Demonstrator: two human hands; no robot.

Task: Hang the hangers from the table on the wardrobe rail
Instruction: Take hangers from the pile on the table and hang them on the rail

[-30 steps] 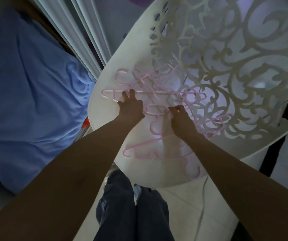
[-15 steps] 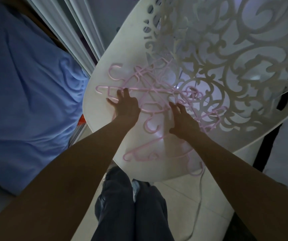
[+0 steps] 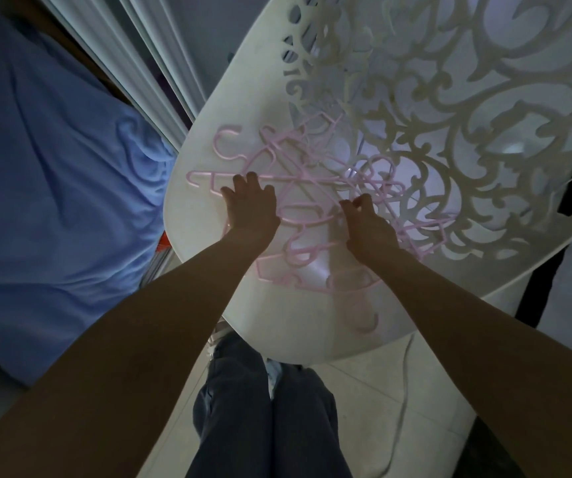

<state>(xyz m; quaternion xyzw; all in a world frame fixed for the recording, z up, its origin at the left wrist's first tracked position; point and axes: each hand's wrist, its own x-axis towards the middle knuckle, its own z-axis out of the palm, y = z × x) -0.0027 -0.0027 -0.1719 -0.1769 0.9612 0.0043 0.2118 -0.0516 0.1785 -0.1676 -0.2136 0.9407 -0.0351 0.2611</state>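
Hangers (image 3: 298, 208), pink and thin, lie in a loose tangle on the white bench (image 3: 202, 215), spread from its near rim back to where the solid top gives way to cut-out scrollwork. Nearest the person, one hanger's hook (image 3: 364, 315) curls just inside the near edge, well short of either hand. Beyond it a flat pair crosses between the two forearms. Farther on, the left hand (image 3: 252, 210) rests palm down with fingers spread and fairly straight over a long bar that runs left to right across the bench; it seems to press rather than grip. The right hand (image 3: 369, 224) sits at about the same depth, its fingertips (image 3: 357, 203) curled in and drawn together over the crossed bars, though whether they actually pinch one is not clear in this dim light. Most of the pile lies just ahead of and between both hands, so either could reach it; the far hooks (image 3: 224, 144) lie beyond the left hand.
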